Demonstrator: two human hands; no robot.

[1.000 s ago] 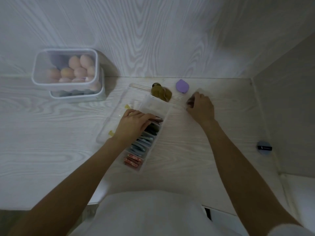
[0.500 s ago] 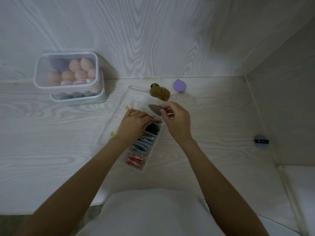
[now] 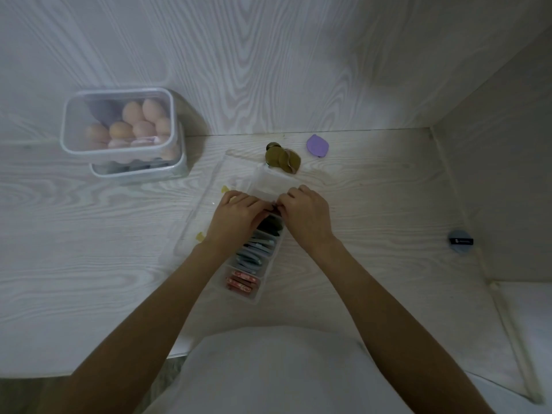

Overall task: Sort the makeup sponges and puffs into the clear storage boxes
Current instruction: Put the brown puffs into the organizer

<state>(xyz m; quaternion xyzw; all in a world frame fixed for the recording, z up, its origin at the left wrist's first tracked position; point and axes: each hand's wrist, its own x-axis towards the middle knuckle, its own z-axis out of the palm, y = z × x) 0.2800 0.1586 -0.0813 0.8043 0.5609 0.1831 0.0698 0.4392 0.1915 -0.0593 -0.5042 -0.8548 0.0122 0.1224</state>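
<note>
Since the earlier frame the right hand has brought its dark flat puff down to the long clear divided storage box, meeting the left hand. Fingers of both hands pinch narrowly at the puff over a middle compartment. At 12 o'clock lie olive round puffs; at 1 o'clock a lilac puff; at 3 o'clock a blue-grey puff on the pale wood-grain surface. Risk: a forced insertion could buckle the puff or shift the light box. The blue-grey puff's dark label is illegible.

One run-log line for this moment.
both hands pressing dark puff into divided clear box | olive puffs, purple puff loose
</note>
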